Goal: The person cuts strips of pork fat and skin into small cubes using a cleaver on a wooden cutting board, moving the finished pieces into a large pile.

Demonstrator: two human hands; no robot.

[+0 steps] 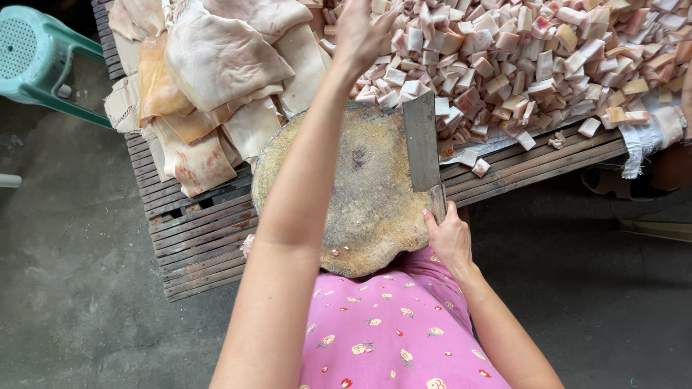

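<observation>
My right hand grips the handle of a broad cleaver whose blade rests at the right edge of a round, worn wooden chopping block. My left hand reaches far forward past the block, its fingers at the edge of a heap of small cut pieces of pork skin and fat. Whether it holds a piece is hidden. A stack of large uncut pork skin sheets lies to the left of the block.
Everything sits on a low slatted wooden platform. A white cloth lies under the cut pieces at right. A teal plastic stool stands at the upper left on a concrete floor. My pink patterned shirt fills the bottom.
</observation>
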